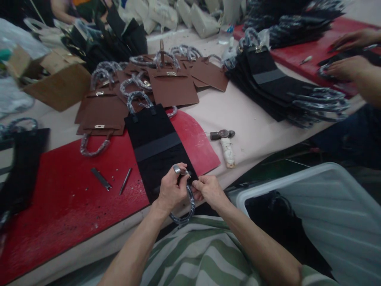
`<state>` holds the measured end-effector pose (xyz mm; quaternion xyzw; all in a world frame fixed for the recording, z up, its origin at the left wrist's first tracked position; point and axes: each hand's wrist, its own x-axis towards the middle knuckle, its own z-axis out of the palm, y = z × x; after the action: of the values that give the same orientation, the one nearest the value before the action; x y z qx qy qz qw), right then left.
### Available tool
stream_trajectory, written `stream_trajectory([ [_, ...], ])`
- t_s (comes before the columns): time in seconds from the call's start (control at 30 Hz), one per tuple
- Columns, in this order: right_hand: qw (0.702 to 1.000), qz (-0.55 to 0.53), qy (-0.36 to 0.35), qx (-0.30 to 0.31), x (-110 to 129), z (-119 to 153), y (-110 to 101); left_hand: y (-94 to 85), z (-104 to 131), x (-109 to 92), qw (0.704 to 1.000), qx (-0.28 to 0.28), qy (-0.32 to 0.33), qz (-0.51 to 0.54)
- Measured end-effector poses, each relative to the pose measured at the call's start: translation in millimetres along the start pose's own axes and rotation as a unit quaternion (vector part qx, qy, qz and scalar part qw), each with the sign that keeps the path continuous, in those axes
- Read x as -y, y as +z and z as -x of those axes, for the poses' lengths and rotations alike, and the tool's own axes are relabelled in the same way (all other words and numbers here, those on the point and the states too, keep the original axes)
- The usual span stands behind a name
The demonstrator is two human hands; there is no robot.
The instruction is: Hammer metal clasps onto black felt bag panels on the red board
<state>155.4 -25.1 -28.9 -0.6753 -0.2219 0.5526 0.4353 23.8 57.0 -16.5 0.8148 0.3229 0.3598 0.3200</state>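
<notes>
A long black bag panel (pixel 157 139) with a grey band across it lies on the red board in front of me. It has a plastic-wrapped handle at its far end and another wrapped handle (pixel 190 204) at its near end. My left hand (pixel 172 188) is closed at the near end, with a shiny metal piece (pixel 180 170) at its fingers; its exact kind is unclear. Fingers of my right hand (pixel 210 190) pinch the panel's near corner, beside the handle's end. What lies between the fingertips is mostly hidden.
A hammer (pixel 226 149) with a wrapped grip lies right of the red board (pixel 74 190). Two slim metal tools (pixel 101 178) rest on the board. Brown bag panels (pixel 174 87) and black panels (pixel 268 79) are piled beyond. A grey bin (pixel 336 198) stands right; a co-worker's hands (pixel 348 59) work at upper right.
</notes>
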Motion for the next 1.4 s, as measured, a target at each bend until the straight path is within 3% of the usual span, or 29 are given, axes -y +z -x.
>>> stream_trajectory([
  [0.27,0.998,0.051,-0.037,0.005,5.8,6.1,-11.0,5.3,1.1,2.7,0.998,-0.032,0.041,-0.020],
  [0.47,0.994,0.087,-0.066,0.010,8.5,9.3,-22.2,1.2,-1.7,4.2,0.998,0.000,0.052,-0.018],
  [0.53,0.987,0.125,-0.094,-0.022,13.9,10.3,-31.1,1.1,-2.1,3.3,0.998,0.003,0.052,-0.021],
  [0.6,0.958,0.212,-0.155,-0.115,22.3,8.6,-46.7,2.2,-1.8,2.2,0.999,-0.003,0.045,-0.022],
  [0.7,0.860,0.370,-0.212,-0.280,35.7,-2.5,-79.2,4.5,-1.1,1.7,0.999,-0.008,0.030,-0.014],
  [0.77,0.824,0.429,-0.196,-0.313,43.0,-14.5,-100.1,5.8,-1.0,2.3,1.000,-0.005,0.026,-0.004],
  [0.83,0.837,0.429,-0.159,-0.301,48.6,-26.9,-114.6,6.6,-1.1,3.5,1.000,0.003,0.022,0.003],
  [0.9,0.878,0.378,-0.109,-0.274,53.5,-36.7,-121.2,7.1,-1.3,4.7,1.000,0.011,0.016,0.010],
  [1.0,0.930,0.289,-0.049,-0.224,61.3,-42.8,-120.5,7.6,-1.1,6.1,1.000,0.012,0.013,0.020],
  [1.13,0.974,0.173,-0.035,-0.139,73.2,-35.4,-114.4,8.1,-0.6,7.0,0.999,0.011,0.025,0.016],
  [1.33,0.993,0.060,-0.067,-0.080,96.4,-2.3,-105.4,8.2,-1.6,5.4,0.999,-0.001,0.037,0.009],
  [1.4,0.991,0.023,-0.109,-0.068,109.8,18.6,-101.4,7.9,-1.3,4.6,0.999,-0.003,0.039,0.011],
])
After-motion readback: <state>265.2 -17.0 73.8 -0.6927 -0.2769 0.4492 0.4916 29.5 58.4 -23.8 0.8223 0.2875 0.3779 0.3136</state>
